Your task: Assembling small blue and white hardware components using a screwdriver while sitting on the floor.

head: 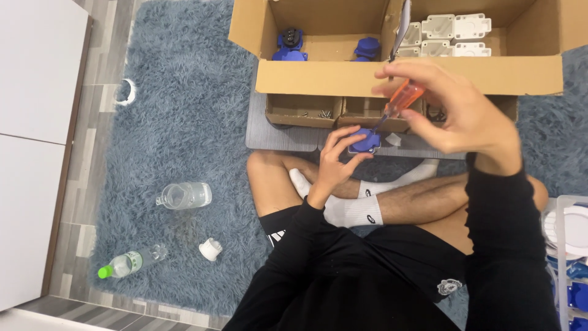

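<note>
Our right hand point(456, 110) grips an orange-handled screwdriver point(401, 101) over the blue socket part point(365, 142), which our left hand point(335, 160) pinches, just before the cardboard box point(404, 75).

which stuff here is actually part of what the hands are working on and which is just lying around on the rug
In use:
left hand holding a blue socket part
right hand turning an orange-handled screwdriver into it
cardboard box with blue and white parts
small screw trays

Lying about:
glass jug
plastic bottle with green cap
small white cup
tape ring
</note>
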